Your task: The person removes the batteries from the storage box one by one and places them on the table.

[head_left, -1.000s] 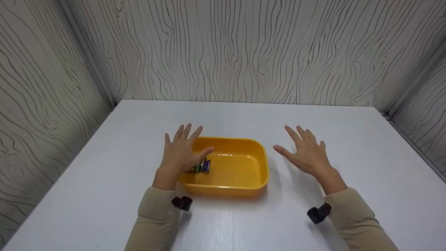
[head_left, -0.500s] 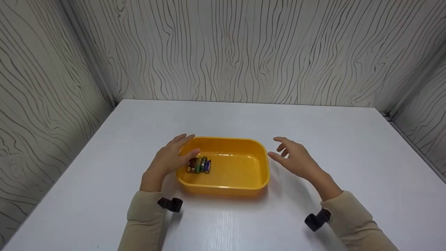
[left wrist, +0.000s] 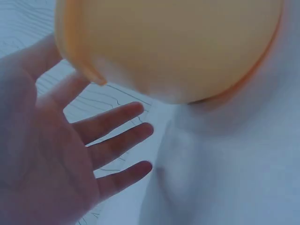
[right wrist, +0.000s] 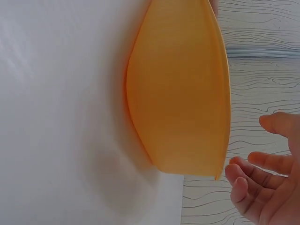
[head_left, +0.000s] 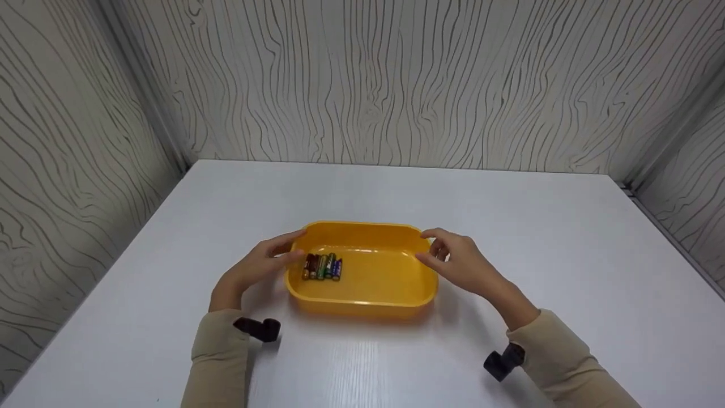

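Note:
A yellow plastic bin stands on the white table, with several small batteries lying side by side at its left end. My left hand is at the bin's left rim, thumb reaching over it and index finger by the back left corner. In the left wrist view, the other fingers of that hand stretch straight and spread below the rim. My right hand hovers at the right rim, fingers loosely bent. The right wrist view shows this hand apart from the bin wall.
The white table extends around the bin on all sides. Wood-grain patterned panels rise behind it and at both sides. A small black camera sits on the left wrist, and another on the right.
Both hands have come down to the bin's two ends. The left moved left, off the batteries it partly hid; the right moved left to the right rim, its fingers bending. The bin stayed put.

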Action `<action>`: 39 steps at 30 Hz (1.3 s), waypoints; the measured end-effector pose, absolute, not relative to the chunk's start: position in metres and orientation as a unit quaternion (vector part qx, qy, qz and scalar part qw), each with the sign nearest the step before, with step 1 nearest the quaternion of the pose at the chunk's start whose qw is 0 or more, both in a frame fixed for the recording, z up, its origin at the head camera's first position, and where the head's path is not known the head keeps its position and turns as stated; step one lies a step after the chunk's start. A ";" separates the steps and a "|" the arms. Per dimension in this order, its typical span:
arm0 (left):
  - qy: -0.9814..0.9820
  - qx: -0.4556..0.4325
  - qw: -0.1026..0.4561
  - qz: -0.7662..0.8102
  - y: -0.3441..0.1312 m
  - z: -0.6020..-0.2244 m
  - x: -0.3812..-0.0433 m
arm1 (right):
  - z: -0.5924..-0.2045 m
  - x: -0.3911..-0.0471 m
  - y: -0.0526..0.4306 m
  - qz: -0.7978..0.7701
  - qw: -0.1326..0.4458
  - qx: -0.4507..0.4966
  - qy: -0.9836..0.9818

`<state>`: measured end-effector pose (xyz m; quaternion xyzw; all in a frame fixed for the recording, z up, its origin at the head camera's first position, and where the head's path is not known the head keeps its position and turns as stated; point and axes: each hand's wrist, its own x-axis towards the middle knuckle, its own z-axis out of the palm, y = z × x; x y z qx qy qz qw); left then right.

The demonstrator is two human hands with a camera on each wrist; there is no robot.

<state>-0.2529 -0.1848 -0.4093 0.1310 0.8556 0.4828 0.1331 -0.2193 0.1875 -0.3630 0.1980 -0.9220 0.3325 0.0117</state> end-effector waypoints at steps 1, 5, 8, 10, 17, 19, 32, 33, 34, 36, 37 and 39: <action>0.852 0.132 0.139 0.488 -0.186 -0.410 -0.253 | -0.363 -0.219 0.185 0.334 0.006 0.202 -0.921; 0.830 0.133 0.158 0.517 -0.193 -0.415 -0.253 | -0.363 -0.216 0.175 0.336 -0.018 0.214 -0.917; 0.816 0.134 0.171 0.536 -0.197 -0.421 -0.254 | -0.364 -0.214 0.166 0.334 -0.037 0.232 -0.913; 0.811 0.136 0.178 0.540 -0.198 -0.424 -0.255 | -0.365 -0.213 0.161 0.334 -0.050 0.245 -0.909; 0.806 0.123 0.189 0.547 -0.196 -0.427 -0.256 | -0.375 -0.216 0.141 0.332 -0.088 0.258 -0.903; 0.812 0.113 0.190 0.541 -0.195 -0.428 -0.257 | -0.377 -0.218 0.136 0.327 -0.094 0.256 -0.905; 0.804 0.111 0.197 0.550 -0.182 -0.426 -0.259 | -0.387 -0.239 0.116 0.337 -0.138 0.236 -0.901; 0.803 0.110 0.198 0.551 -0.181 -0.427 -0.260 | -0.388 -0.240 0.115 0.336 -0.141 0.230 -0.902; 0.803 0.109 0.198 0.552 -0.181 -0.427 -0.260 | -0.389 -0.242 0.114 0.337 -0.143 0.224 -0.903; 0.801 0.108 0.197 0.556 -0.180 -0.427 -0.261 | -0.391 -0.245 0.111 0.339 -0.149 0.211 -0.905; 0.800 0.107 0.196 0.557 -0.180 -0.427 -0.260 | -0.393 -0.247 0.109 0.340 -0.151 0.206 -0.905; 0.800 0.107 0.192 0.559 -0.180 -0.428 -0.259 | -0.395 -0.249 0.105 0.346 -0.155 0.192 -0.905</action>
